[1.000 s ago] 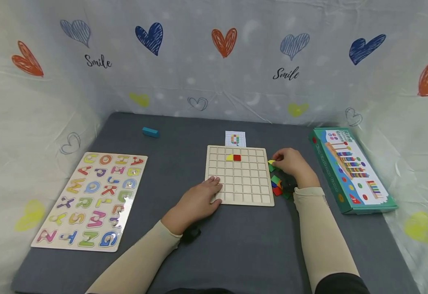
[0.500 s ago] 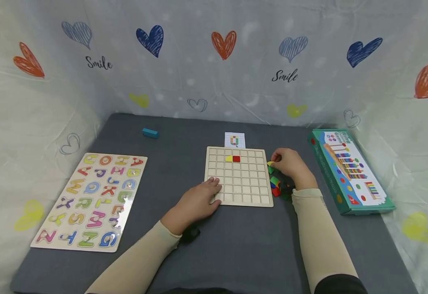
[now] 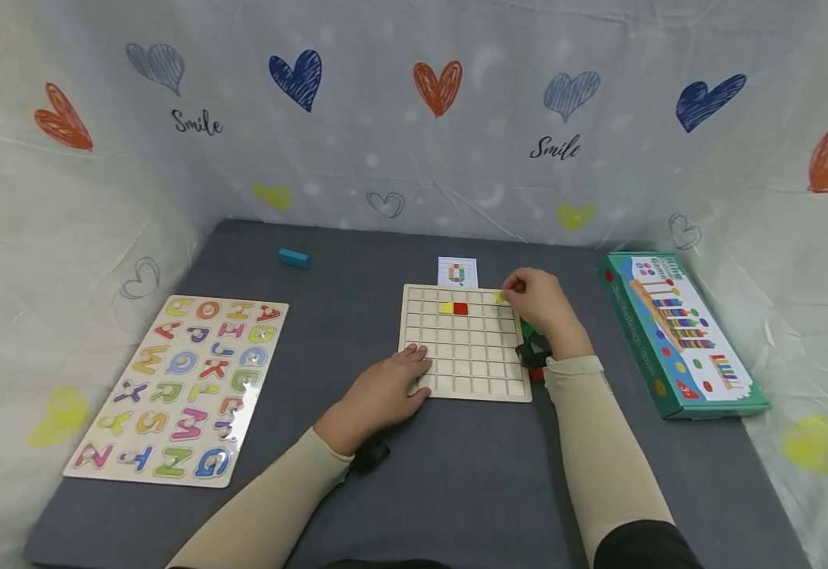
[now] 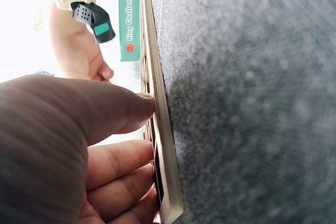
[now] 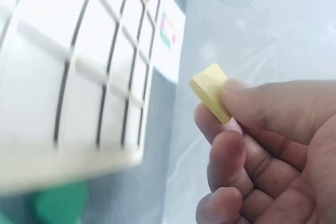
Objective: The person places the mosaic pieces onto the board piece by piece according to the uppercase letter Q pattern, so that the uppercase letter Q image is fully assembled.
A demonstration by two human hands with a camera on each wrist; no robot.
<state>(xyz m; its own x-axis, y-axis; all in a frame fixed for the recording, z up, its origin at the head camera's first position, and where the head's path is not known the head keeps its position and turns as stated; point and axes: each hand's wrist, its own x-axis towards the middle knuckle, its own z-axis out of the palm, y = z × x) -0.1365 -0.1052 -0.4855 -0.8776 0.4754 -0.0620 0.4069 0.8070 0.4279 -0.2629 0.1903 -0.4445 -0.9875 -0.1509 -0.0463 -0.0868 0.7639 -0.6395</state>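
Observation:
A wooden grid board [image 3: 467, 356] lies on the grey table, with a yellow triangular piece [image 3: 445, 308] and a red square piece [image 3: 461, 309] side by side near its far edge. My left hand [image 3: 384, 387] rests its fingers on the board's near left corner; the left wrist view has the thumb [image 4: 126, 109] at the edge. Over the far right corner, my right hand [image 3: 540, 304] pinches a small yellow block [image 5: 211, 90] between thumb and forefinger. A card with a coloured pattern [image 3: 457, 272] sits just behind the board.
Green pieces [image 3: 530, 330] and a red one [image 3: 536, 374] lie right of the board, partly hidden by the right wrist. A letter puzzle [image 3: 179, 387] is at left, a green game box [image 3: 684, 332] at right, a blue block [image 3: 294, 258] at back left.
My right hand has lifted the yellow block from the pile and moved left, over the board's far right corner. My left hand stays on the board.

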